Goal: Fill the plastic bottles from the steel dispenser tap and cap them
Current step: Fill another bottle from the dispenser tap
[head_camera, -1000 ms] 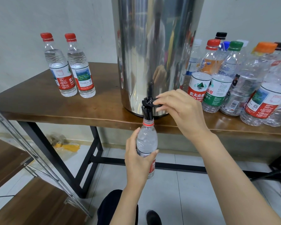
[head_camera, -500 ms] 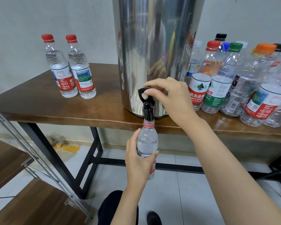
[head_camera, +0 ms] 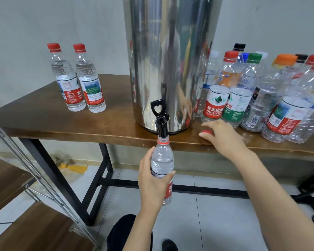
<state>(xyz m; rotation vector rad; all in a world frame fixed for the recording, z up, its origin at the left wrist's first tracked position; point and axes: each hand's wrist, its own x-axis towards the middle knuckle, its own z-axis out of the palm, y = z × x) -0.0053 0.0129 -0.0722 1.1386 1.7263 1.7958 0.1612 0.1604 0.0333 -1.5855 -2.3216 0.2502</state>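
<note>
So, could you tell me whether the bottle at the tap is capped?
Uncapped: the bottle has its bare neck at the black tap spout, the left hand grips its body, and a red cap lies on the table.

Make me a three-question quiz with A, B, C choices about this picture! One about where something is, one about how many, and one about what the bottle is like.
1. Where is the loose red cap?
A) on the floor
B) on a shelf
C) on the table, at the right hand

2. How many red-capped bottles stand left of the dispenser?
A) one
B) two
C) five

3. The bottle in the left hand is:
A) capped
B) uncapped, mouth at the tap
C) lying down

Answers:
1 C, the cap lies near the table edge beside that hand.
2 B, a pair stands there side by side.
3 B, its neck is bare under the black spout.
</note>
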